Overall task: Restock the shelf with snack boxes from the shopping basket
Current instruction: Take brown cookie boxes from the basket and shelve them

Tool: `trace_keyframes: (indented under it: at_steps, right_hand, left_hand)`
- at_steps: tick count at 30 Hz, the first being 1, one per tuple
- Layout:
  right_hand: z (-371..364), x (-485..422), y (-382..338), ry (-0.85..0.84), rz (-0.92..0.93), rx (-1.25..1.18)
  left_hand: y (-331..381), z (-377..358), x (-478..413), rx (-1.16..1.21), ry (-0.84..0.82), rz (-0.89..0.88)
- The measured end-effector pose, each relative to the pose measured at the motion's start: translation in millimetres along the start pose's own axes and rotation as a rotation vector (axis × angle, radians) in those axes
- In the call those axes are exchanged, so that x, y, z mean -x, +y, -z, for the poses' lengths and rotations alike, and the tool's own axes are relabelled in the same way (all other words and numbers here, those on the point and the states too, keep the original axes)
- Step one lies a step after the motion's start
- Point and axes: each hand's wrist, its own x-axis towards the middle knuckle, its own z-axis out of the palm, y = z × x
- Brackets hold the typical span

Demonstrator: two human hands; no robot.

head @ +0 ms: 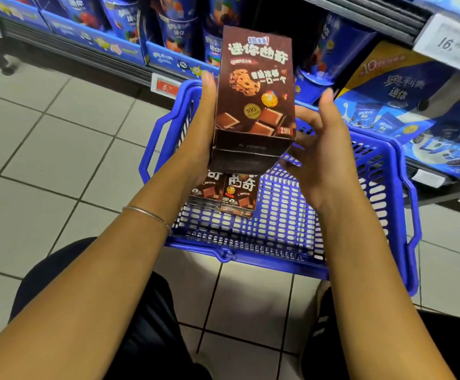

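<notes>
Our left hand [200, 127] lies flat against the left side of the brown boxes [253, 86], fingers straight and pointing up, the heel of the palm cupping the lower corner. Our right hand [319, 149] takes the opposite side, its fingers curled in to the lower right edge, the thumb standing free above. A thin bracelet [146, 213] circles the left wrist.

What we hold looks like two boxes pressed together as one, to judge by the seam across the near end. The pair is tilted, top toward the shelf [45, 39], and hangs in the air above the basket [250, 257], touching neither.

The blue basket sits on the tiled floor [45, 149] just in front of the shelf, with other boxes [223, 193] of the same brown kind lying flat at its left. Blue packs [388, 86] crowd the shelf, and a red price tag [165, 87] hangs on its edge.

We judge this the carrying step: the lift is done and the placing is not. The next move calls for a steady squeeze from both sides so the pair does not slip apart, then a reach forward into the dark gap between the blue packs, if that is their place.
</notes>
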Motion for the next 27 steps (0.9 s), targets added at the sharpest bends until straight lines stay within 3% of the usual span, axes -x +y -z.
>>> trace_keyframes:
  at_steps: [4,8,12,22,27]
  right_hand:
    - [3,-25,44,0.137,-0.208,0.016]
    - [-27,-42,98,-0.007,-0.408,0.368]
    - [-60,-43,122,-0.147,-0.387,0.61]
    - [-69,-48,131,0.005,-0.271,0.408]
    - [-33,-38,110,0.052,-0.195,0.325]
  left_hand:
    - [4,5,-4,0.085,0.056,-0.007]
    - [5,7,-5,0.124,0.066,0.008]
    - [3,8,-6,0.066,0.089,-0.033]
    - [1,7,-10,0.081,0.079,-0.021]
    - [-3,6,-13,0.073,0.074,-0.019]
